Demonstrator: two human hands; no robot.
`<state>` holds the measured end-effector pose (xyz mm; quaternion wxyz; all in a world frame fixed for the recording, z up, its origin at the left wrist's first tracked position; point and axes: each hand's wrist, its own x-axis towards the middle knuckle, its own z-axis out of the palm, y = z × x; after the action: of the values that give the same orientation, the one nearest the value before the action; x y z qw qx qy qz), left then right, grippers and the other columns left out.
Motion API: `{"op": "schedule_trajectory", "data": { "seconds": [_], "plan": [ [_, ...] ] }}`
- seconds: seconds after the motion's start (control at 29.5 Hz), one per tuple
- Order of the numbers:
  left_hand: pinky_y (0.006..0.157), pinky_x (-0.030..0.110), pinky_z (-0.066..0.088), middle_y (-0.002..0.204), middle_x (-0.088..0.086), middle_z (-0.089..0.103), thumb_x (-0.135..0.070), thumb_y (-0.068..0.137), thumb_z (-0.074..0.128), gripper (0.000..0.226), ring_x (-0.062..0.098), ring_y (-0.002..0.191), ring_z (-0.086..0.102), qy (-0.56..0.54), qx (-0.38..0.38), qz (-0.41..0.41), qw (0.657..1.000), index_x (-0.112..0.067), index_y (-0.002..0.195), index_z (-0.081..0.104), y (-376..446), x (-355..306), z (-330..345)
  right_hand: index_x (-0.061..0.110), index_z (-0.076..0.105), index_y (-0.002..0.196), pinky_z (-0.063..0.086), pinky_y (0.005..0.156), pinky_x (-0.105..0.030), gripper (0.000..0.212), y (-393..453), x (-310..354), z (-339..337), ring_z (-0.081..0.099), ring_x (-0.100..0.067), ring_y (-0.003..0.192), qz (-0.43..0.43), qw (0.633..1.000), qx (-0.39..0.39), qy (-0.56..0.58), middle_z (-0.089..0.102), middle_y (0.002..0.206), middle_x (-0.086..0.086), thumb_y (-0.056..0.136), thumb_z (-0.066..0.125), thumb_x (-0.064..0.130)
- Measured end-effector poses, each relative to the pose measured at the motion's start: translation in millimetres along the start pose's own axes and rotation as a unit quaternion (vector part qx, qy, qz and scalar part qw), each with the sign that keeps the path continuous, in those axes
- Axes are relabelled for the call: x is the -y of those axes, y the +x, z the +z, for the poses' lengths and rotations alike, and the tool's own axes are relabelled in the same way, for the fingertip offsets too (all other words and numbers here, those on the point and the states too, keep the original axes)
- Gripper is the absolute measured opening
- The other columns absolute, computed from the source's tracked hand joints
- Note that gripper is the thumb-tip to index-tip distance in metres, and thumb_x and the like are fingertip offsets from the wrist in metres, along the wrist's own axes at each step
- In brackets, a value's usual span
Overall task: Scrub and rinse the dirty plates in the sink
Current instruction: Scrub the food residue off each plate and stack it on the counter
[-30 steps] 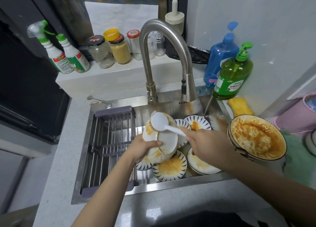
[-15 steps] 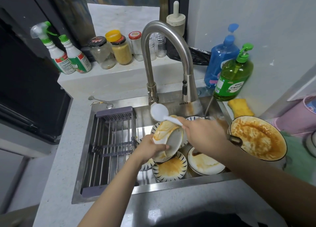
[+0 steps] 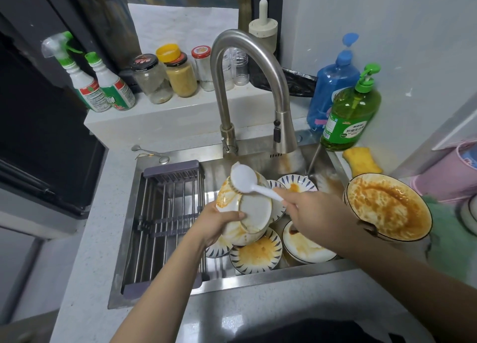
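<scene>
Above the right half of the stainless steel sink [image 3: 258,275], the left hand [image 3: 216,225] held a white ceramic bowl smeared with orange sauce [image 3: 244,208], fingers curled round its lower rim, thumb across the pale foot ring. That bowl was tipped so its underside faced the camera and its mouth faced away toward the curved brushed-steel faucet [image 3: 247,79].

The right hand [image 3: 313,212] was clamped on the handle of a white plastic dish brush [image 3: 247,181]. The brush's long axis ran from the hand up and to the left, its oval head lying on the bowl's upper edge, bristles down against the stained wall.

Beneath the bowl lay several sauce-stained white plates with blue-striped rims [image 3: 255,252], overlapping one another and filling the sink floor on that side. A grey slatted drying rack [image 3: 165,221] spanned the sink's left half, just beside the left hand. On the right counter edge stood a large sauce-coated bowl with a dark rim [image 3: 387,206], near the right forearm. A green pump bottle of dish soap [image 3: 348,115] and a yellow sponge [image 3: 361,160] sat behind it.
</scene>
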<state>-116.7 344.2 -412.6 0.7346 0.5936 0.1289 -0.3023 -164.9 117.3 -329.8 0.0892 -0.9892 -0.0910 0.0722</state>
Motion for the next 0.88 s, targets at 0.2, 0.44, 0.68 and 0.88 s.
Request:
{"op": "schedule_trajectory", "data": {
  "seconds": [0.2, 0.44, 0.68, 0.88],
  "plan": [
    [0.077, 0.044, 0.058, 0.107, 0.018, 0.07, 0.009, 0.056, 0.073, 0.059, 0.034, 0.098, 0.068, -0.076, -0.019, 0.01, 0.997, 0.002, 0.113, 0.059, -4, 0, -2, 0.036, 0.047, 0.137, 0.037, 0.045, -0.023, 0.039, 12, -24, 10, 0.052, -0.01, 0.052, 0.075, 0.993, 0.028, 0.085, 0.058, 0.068, 0.007, 0.101, 0.034, 0.028],
    [0.073, 0.043, 0.059, 0.105, 0.019, 0.069, 0.008, 0.058, 0.068, 0.055, 0.032, 0.094, 0.069, -0.146, -0.047, 0.021, 0.988, 0.002, 0.112, 0.059, -13, 3, -2, 0.034, 0.054, 0.133, 0.039, 0.045, -0.021, 0.037, 19, -35, 23, 0.051, -0.008, 0.053, 0.121, 0.967, 0.058, 0.216, 0.06, 0.069, 0.008, 0.1, 0.041, 0.025],
    [0.067, 0.042, 0.059, 0.107, 0.019, 0.07, 0.011, 0.073, 0.061, 0.052, 0.031, 0.092, 0.071, -0.268, -0.02, 0.012, 0.963, 0.003, 0.123, 0.054, -21, 12, 12, 0.033, 0.053, 0.132, 0.041, 0.04, -0.023, 0.046, 15, -11, 48, 0.049, -0.012, 0.048, 0.16, 0.834, 0.018, 0.528, 0.066, 0.089, -0.008, 0.088, 0.065, 0.037],
    [0.072, 0.041, 0.059, 0.117, 0.023, 0.066, 0.005, 0.057, 0.076, 0.074, 0.033, 0.101, 0.068, -0.234, 0.022, -0.014, 0.972, 0.007, 0.127, 0.051, -24, 10, 13, 0.034, 0.049, 0.13, 0.041, 0.04, -0.016, 0.061, 27, -2, 50, 0.053, -0.008, 0.061, 0.171, 0.824, 0.03, 0.54, 0.064, 0.097, 0.005, 0.079, 0.077, 0.017]
  ]
}}
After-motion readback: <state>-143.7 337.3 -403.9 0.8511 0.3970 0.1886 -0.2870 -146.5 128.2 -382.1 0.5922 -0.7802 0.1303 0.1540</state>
